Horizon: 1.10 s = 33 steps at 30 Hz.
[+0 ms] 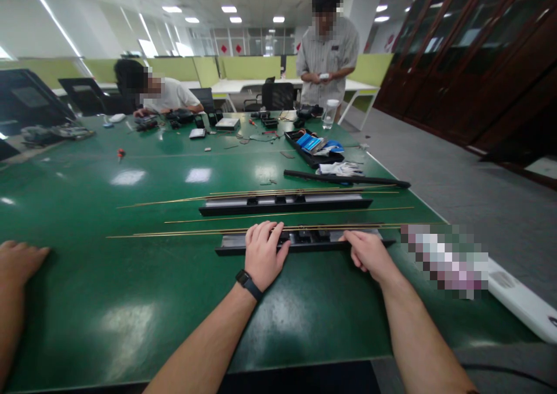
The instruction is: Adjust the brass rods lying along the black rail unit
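Observation:
A long black channel rail (237, 250) with a silvery inner face lies crosswise in front of me. My left hand (264, 255), with a dark watch on its wrist, rests over its left half, fingers stretched out and thumb apart. At the rail's right part is my right hand (368, 253): the index finger reaches its near edge and the other fingers are curled. Whether it pinches anything there is hidden. Thin brass-coloured rods (183, 232) run along the far side of this rail. Farther back lies a second black rail (282, 207), also with thin rods along it.
Another person's hand (21, 260) rests on the green table (108, 289) at left. Behind are a black tube (348, 179), gloves (339, 169), a black tray (304, 150) and a glass (331, 114). A white device (517, 298) lies at right. Two people are across the table.

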Each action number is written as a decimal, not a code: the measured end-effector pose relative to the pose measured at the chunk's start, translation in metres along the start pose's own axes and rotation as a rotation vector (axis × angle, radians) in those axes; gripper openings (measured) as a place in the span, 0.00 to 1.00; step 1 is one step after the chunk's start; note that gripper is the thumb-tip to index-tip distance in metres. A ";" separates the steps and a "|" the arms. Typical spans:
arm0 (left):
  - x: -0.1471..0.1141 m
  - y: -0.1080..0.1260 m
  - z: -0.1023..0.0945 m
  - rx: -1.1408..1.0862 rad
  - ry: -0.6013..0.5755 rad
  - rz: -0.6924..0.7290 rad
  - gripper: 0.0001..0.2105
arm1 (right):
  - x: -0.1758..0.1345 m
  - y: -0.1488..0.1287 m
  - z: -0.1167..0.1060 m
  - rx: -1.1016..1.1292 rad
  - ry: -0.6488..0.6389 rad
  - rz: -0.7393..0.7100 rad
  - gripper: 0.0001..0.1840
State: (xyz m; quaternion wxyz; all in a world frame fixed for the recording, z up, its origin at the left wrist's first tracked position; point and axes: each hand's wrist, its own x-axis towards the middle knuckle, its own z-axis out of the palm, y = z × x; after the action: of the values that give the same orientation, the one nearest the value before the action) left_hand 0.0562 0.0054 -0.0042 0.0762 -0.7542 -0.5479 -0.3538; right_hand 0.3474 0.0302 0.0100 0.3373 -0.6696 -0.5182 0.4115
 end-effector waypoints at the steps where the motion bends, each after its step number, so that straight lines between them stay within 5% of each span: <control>1: 0.000 0.000 0.000 -0.001 -0.001 0.000 0.19 | 0.000 0.000 0.000 0.001 -0.008 0.005 0.27; 33: 0.002 0.001 -0.006 0.000 -0.045 -0.021 0.19 | -0.001 0.003 0.000 0.036 0.010 0.000 0.26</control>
State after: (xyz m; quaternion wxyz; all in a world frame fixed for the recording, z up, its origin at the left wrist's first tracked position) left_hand 0.0550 0.0033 0.0013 0.0600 -0.7563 -0.5573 -0.3375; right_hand 0.3482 0.0282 0.0074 0.3519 -0.6656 -0.5089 0.4174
